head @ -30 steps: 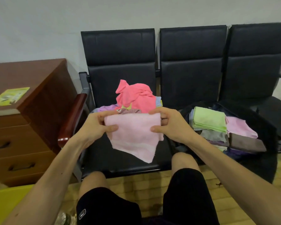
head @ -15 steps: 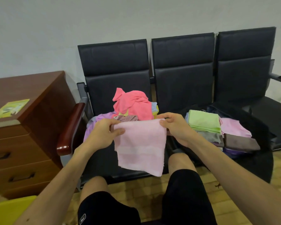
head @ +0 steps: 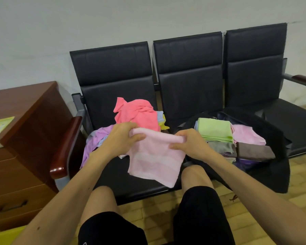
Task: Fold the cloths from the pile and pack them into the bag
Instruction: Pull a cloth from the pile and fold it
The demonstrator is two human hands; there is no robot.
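1. Between the person's knees and the seat, the left hand (head: 119,138) and the right hand (head: 189,143) each pinch one end of the rolled top edge of a pale pink cloth (head: 154,160), which hangs free with its lowest corner over the seat's front edge.
2. Judged from this, folding is in hand: the cloth looks halved, with packing not yet begun.
3. Next likely calls for bringing the ends together, then carrying it right to the bag (head: 265,138).
4. Just behind the hands lies the unfolded pile (head: 136,114), topped by a coral cloth.
5. Folded stacks nearly fill the open bag; room shows on top of the green stack (head: 214,129).
6. A wooden armrest (head: 65,145) bounds the left side.
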